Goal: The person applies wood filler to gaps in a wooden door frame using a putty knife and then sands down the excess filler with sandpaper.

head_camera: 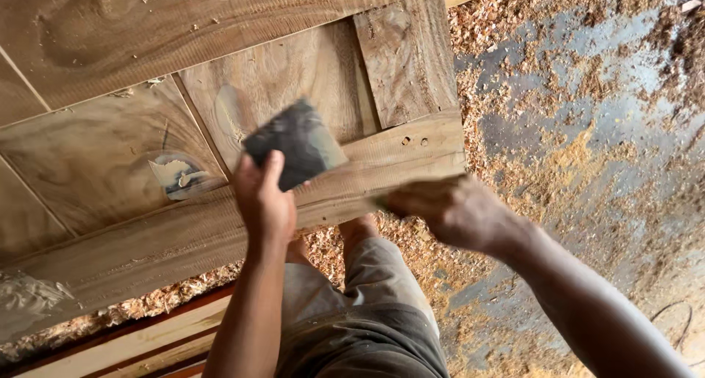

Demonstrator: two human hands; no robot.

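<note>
The left hand point(263, 202) has its grip clamped on a dark flat scraper blade point(296, 143), thumb over the blade's lower edge, and the blade lies tilted on a recessed panel of the wooden door point(147, 40), just above the door's bottom rail. The right hand point(448, 210) rests at the near edge of that rail, close to the door's right corner; it is blurred, so whether its fingers are curled on the edge or only pressed against it cannot be told. A patch of pale filler point(178, 174) sits on the neighbouring panel, left of the blade. To the right of the door's end lies open concrete floor point(587, 128) strewn with sawdust. Below the rail, the person's trousered legs point(367, 312) stand on shavings. The door's top and left run out of frame, and pale boards point(132, 345) at the lower left are cut off.
</note>
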